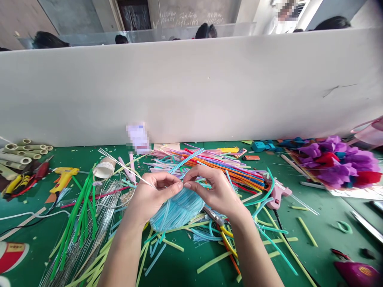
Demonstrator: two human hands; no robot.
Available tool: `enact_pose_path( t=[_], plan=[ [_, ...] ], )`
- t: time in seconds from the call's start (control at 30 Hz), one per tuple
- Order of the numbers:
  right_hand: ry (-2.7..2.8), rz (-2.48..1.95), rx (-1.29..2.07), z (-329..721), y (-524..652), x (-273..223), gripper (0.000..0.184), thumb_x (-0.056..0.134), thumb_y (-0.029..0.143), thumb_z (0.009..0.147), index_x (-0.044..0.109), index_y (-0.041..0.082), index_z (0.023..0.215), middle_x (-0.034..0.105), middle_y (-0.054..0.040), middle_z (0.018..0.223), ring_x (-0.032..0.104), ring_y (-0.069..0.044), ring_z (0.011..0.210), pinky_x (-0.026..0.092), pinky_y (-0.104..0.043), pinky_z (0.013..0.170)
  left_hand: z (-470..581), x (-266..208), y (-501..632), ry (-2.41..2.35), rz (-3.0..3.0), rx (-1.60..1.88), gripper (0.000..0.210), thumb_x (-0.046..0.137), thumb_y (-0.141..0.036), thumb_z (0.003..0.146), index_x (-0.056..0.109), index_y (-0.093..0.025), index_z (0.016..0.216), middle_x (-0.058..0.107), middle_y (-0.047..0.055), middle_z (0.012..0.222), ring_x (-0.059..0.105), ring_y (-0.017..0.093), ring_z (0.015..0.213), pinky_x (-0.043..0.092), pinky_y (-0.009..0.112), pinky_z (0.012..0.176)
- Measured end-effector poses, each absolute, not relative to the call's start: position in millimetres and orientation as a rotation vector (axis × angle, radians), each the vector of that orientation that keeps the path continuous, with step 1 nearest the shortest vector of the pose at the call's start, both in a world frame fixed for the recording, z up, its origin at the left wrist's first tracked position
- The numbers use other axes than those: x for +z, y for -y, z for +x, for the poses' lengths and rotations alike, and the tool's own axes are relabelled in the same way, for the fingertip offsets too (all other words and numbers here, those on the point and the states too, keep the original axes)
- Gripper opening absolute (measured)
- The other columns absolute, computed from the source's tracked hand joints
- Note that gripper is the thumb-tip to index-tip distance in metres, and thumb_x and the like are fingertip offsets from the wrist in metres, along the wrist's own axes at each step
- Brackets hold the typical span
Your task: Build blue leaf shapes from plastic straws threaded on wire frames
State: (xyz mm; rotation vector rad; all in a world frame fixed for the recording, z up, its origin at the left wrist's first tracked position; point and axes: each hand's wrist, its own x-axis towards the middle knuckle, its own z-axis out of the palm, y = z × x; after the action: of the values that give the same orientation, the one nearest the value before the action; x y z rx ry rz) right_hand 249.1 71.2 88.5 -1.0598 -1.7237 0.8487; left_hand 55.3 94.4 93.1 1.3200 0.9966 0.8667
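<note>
My left hand [160, 195] is closed in a pinch. Thin white strands [127, 165] run out of it toward the upper left. Fingertip to fingertip with it, my right hand [209, 187] pinches too, but whatever lies between those fingers is too small to make out. Both hands hover over a thick bundle of light-blue pipe cleaners [176, 213] on the green table. Behind the hands lies a pile of pink, orange and purple pipe cleaners [236, 173]. A pair of metal scissors or pliers [213, 216], partly covered, shows by my right wrist.
On the left are green stems [85, 211], metal wires [106, 207], a yellow glue gun [64, 179], pliers [22, 181] and bamboo tubes [22, 153]. A pink glue gun [278, 195] and purple flowers [341, 161] lie right. A white partition [191, 91] rises behind.
</note>
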Motion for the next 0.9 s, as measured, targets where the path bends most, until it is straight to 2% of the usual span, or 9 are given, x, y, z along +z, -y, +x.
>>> enact_pose_path(
  t=[0.13,0.23,0.37,0.5,0.6,0.73,0.9],
  plan=[
    [1.777,-1.091,0.782,246.6,-70.5,89.8,0.007,0.065,0.017,0.09,0.067,0.021,0.085,0.07,-0.0011,0.085,0.063,-0.017,0.081,0.047,-0.028,0.076,55.6,90.1,-94.5,-1.019,1.359,0.853,0.015,0.082,-0.033,0.075,0.078,-0.019,0.076,0.076,0.003,0.075,0.067,0.017,0.069,0.052,0.026,0.066],
    [1.719,-1.144,0.726,244.9,-72.3,86.9,0.008,0.062,0.017,0.091,0.064,0.021,0.084,0.067,-0.0004,0.082,0.06,-0.016,0.076,0.046,-0.027,0.072,53.3,88.8,-95.4,-1.046,1.414,0.859,0.019,0.082,-0.036,0.075,0.079,-0.021,0.086,0.078,0.005,0.086,0.07,0.021,0.079,0.054,0.029,0.071],
    [1.464,-1.175,0.806,246.8,-74.0,84.4,0.011,0.063,0.029,0.093,0.062,0.02,0.086,0.066,-0.0012,0.082,0.06,-0.016,0.075,0.046,-0.026,0.069,48.9,91.3,-95.7,-1.108,1.444,0.916,0.028,0.08,-0.041,0.078,0.079,-0.022,0.099,0.079,0.006,0.1,0.071,0.023,0.087,0.054,0.028,0.075],
    [1.337,-1.05,1.133,252.3,-70.4,89.2,0.025,0.065,0.043,0.091,0.071,0.02,0.096,0.071,-0.0044,0.092,0.065,-0.018,0.084,0.05,-0.027,0.072,46.8,96.2,-93.7,-1.141,1.464,1.023,0.026,0.074,-0.045,0.083,0.078,-0.021,0.093,0.078,0.005,0.096,0.07,0.022,0.089,0.052,0.027,0.077],
    [1.281,-0.985,1.278,254.1,-68.4,90.8,0.026,0.067,0.044,0.09,0.074,0.021,0.101,0.073,-0.0041,0.095,0.066,-0.018,0.086,0.05,-0.027,0.074,46.4,97.4,-93.1,-1.145,1.456,1.017,0.027,0.073,-0.046,0.084,0.077,-0.021,0.091,0.077,0.004,0.091,0.067,0.021,0.084,0.05,0.025,0.073],
    [1.236,-0.947,1.326,252.2,-71.0,87.1,0.022,0.073,0.041,0.086,0.075,0.021,0.094,0.072,-0.002,0.087,0.063,-0.015,0.078,0.049,-0.025,0.071,47.3,95.4,-94.2,-1.143,1.431,1.03,0.027,0.074,-0.046,0.083,0.077,-0.02,0.09,0.076,0.003,0.09,0.066,0.02,0.084,0.05,0.026,0.076],
    [1.173,-1.047,1.299,248.4,-75.1,85.2,0.028,0.077,0.045,0.079,0.072,0.018,0.082,0.069,-0.0014,0.078,0.06,-0.015,0.071,0.047,-0.027,0.068,51.3,91.9,-94.7,-1.144,1.455,1.027,0.029,0.073,-0.047,0.083,0.077,-0.019,0.09,0.076,0.005,0.09,0.067,0.022,0.082,0.05,0.028,0.074]
  ],
)
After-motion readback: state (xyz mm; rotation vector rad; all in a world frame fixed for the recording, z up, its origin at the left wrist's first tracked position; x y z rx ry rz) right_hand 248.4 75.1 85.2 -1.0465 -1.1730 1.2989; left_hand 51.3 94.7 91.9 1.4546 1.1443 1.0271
